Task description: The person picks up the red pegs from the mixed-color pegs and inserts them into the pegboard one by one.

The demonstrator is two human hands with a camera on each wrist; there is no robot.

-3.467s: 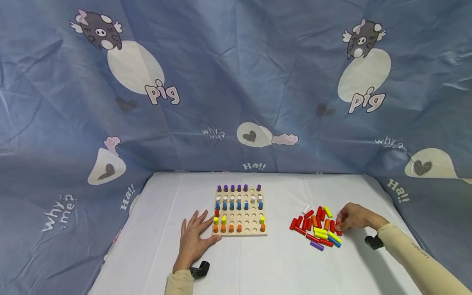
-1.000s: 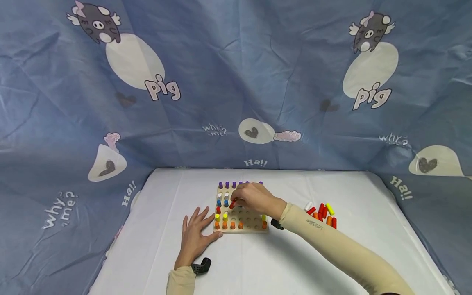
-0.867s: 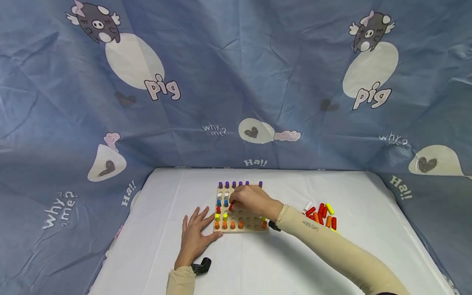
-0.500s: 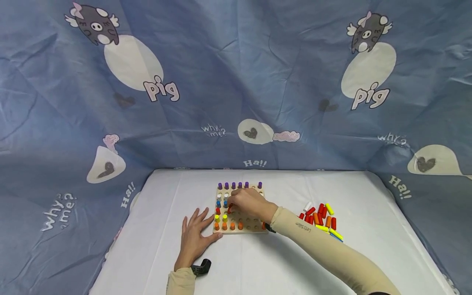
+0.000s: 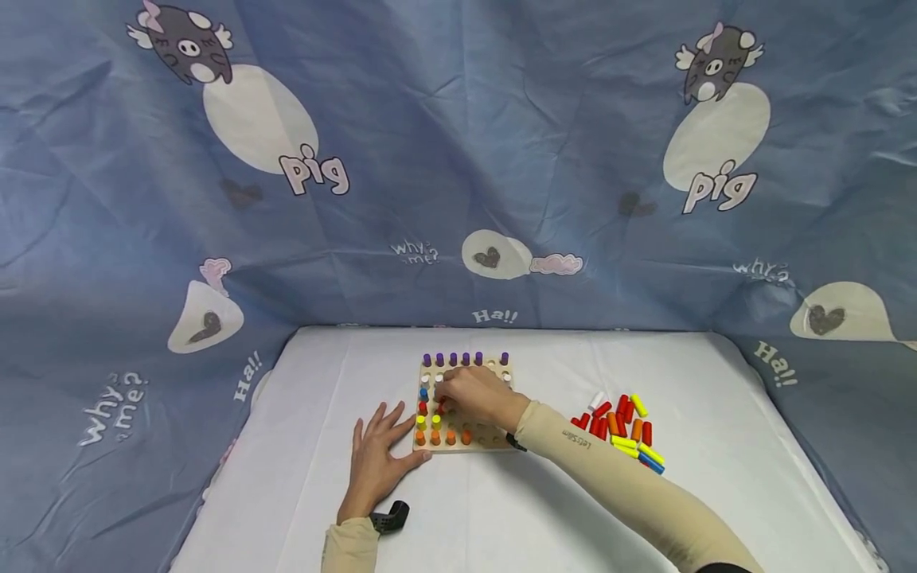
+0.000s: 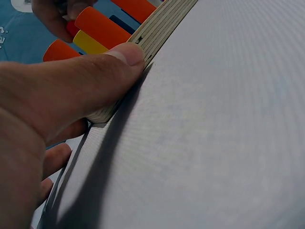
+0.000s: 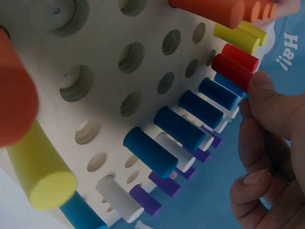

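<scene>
The wooden pegboard [image 5: 494, 439] carries rows of purple, white, blue, red, yellow and orange pegs. My right hand [image 5: 474, 392] is over its left half. Thumb and fingers pinch a red peg [image 7: 232, 70], its lower end at a hole beside another red peg [image 7: 244, 53]. Blue pegs [image 7: 178, 128] stand in the neighbouring row. My left hand [image 5: 381, 460] lies at the board's front left corner with spread fingers. Its thumb [image 6: 102, 71] presses against the front edge, close to an orange peg [image 6: 102, 25]. The right hand covers part of the blue and white rows in the head view.
To the right of the board lies a loose pile of red, orange, yellow, blue and white pegs, among them a yellow peg [image 5: 639, 405] and a white peg [image 5: 597, 400]. The right forearm crosses in front of the pile. A blue printed cloth [image 5: 401, 191] hangs behind the white table [image 5: 344, 358].
My right hand has come from the pile to the board with a red peg, then slid left and slightly toward me, bringing the peg down to the hole. The left hand stays put.
</scene>
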